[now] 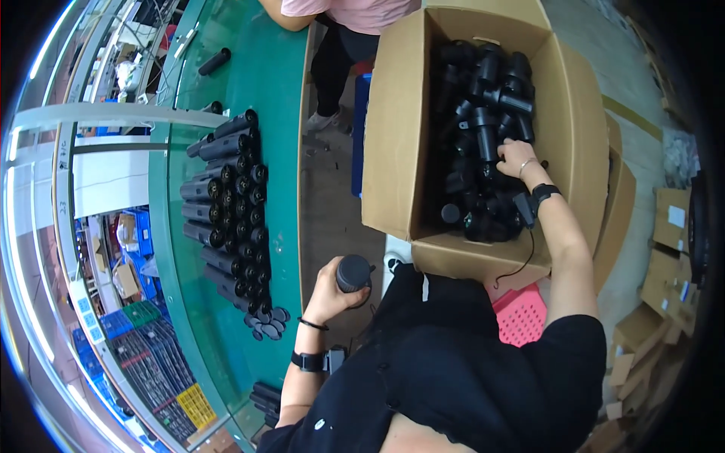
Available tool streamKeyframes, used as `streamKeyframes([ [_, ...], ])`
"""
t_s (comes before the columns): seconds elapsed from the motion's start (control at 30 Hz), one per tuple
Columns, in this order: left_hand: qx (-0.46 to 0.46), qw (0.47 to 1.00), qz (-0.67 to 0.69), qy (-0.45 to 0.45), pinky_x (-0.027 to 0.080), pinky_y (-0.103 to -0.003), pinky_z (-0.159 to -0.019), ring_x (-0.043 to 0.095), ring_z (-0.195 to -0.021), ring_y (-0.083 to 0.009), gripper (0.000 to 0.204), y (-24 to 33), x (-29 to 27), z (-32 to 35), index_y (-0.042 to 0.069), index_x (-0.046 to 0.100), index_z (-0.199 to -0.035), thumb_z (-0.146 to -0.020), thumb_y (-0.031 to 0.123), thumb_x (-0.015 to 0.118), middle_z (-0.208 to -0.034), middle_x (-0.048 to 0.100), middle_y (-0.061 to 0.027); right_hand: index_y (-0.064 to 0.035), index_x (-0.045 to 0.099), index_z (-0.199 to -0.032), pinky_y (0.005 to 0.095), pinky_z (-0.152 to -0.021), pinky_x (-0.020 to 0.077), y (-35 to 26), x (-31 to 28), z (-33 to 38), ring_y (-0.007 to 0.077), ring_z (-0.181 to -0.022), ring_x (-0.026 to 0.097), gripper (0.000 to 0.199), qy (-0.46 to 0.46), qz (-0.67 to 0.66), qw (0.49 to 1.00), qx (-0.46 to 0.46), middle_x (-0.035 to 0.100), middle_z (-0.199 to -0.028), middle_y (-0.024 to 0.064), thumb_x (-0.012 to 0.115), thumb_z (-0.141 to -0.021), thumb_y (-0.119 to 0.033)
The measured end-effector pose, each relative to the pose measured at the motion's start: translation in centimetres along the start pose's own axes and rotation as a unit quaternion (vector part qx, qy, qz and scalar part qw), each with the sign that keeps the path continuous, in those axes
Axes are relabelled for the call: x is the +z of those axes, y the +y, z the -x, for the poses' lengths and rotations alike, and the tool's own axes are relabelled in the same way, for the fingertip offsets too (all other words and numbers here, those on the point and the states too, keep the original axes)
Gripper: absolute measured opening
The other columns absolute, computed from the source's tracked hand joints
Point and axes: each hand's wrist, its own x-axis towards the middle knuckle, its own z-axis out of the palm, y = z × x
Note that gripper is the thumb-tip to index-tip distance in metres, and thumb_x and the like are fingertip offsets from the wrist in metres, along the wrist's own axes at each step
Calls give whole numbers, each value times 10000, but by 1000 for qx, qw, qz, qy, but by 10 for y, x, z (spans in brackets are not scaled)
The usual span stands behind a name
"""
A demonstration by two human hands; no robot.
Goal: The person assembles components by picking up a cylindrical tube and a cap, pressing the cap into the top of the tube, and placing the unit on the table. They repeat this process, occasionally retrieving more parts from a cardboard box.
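My left hand (330, 293) is wrapped round a black cylindrical part (353, 273), whose round flat end faces up; it is beside the green table's edge. Over on the right, my right hand (517, 157) reaches into a large cardboard box (394, 128). Its fingers are curled down among black plastic parts (483, 124), tubes with wider round heads, heaped loosely inside. What those fingertips hold, if anything, is hidden by the hand and the dark parts. Both wrists carry black bands.
Black tubes (219, 192) lie stacked in rows on the green table (283, 162), with small dark discs (268, 323) at the near end. A person in a pink top (370, 13) is at the far side. A pink perforated stool (519, 315) is under the box's near side. Cartons (672, 219) stand at right.
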Motion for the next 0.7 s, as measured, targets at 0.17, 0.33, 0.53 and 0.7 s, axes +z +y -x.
streamKeyframes([
  [0.17, 54, 998, -26, 17, 502, -408, -847, 633, -939, -366, 549, -4, 1, 9, -14, 608, -1050, -584, 198, 808, -978, 647, -196, -3, 655, -1062, 406, -923, 488, -80, -3, 0, 360, -1036, 619, 636, -87, -46, 995, -6, 657, -1085, 213, 787, -601, -421],
  [0.33, 79, 995, -47, 32, 505, -402, -817, 637, -915, -354, 554, -19, -6, 27, 4, 586, -1039, -591, 214, 835, -954, 646, -187, 1, 526, -1296, 377, -1018, 434, -83, 57, -20, 335, -1213, 531, 850, -179, -222, 957, 54, 557, -1291, 227, 852, -604, -371],
  [0.53, 54, 989, -63, 121, 509, -392, -797, 645, -906, -343, 524, -50, -20, 82, 14, 594, -1017, -609, 241, 833, -930, 649, -174, -16, 616, -1202, 379, -969, 482, -112, 37, -26, 323, -1111, 605, 757, -102, -84, 991, 34, 633, -1173, 207, 853, -568, -354],
  [0.7, 12, 990, -9, 138, 500, -407, -854, 634, -980, -353, 608, -74, -26, 125, 30, 578, -1092, -591, 273, 822, -1009, 654, -185, -65, 657, -1121, 386, -928, 501, -133, -44, 11, 324, -1046, 633, 696, -21, -46, 998, 25, 669, -1095, 180, 862, -526, -362],
])
